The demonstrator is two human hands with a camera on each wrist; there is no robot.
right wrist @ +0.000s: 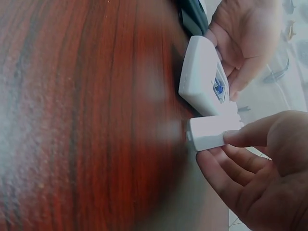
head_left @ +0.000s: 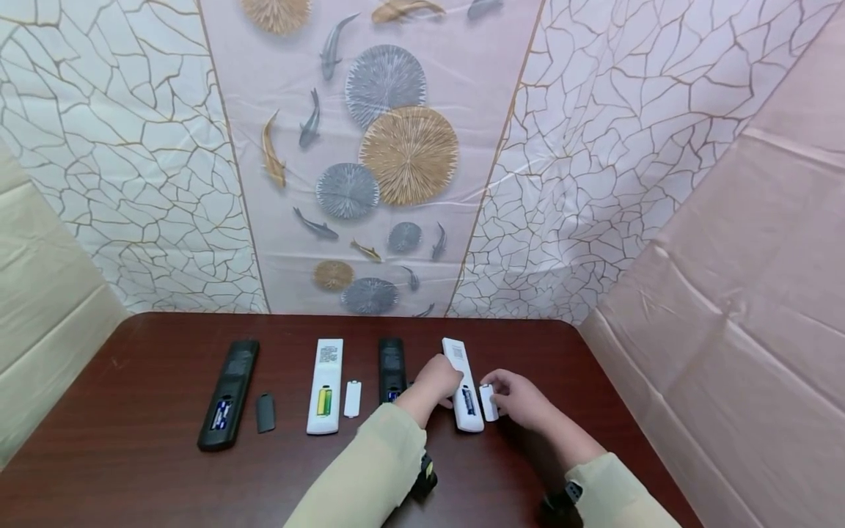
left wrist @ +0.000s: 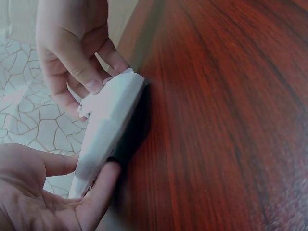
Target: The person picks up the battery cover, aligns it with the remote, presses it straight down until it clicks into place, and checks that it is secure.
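At the right of the table, my left hand (head_left: pixel 437 380) grips a white remote control (head_left: pixel 471 415) by its sides. Its back faces up, with the battery compartment uncovered and batteries (right wrist: pixel 219 89) inside. Between thumb and fingers, my right hand (head_left: pixel 521 400) pinches a white battery cover (right wrist: pixel 209 134) right beside that remote. In the left wrist view the thumb of my left hand (left wrist: pixel 43 192) lies along one side of the remote and a finger along the other. A black remote (head_left: pixel 392 359) lies just left of my left hand, which partly hides it.
Farther left on the brown table (head_left: pixel 145 396) lie another white remote (head_left: pixel 328 374) with a green-yellow battery showing, a loose white cover (head_left: pixel 353 400), a dark cover (head_left: pixel 265 413) and a black remote (head_left: pixel 238 370) with its compartment uncovered. Patterned cloth (head_left: pixel 409 154) hangs behind the table.
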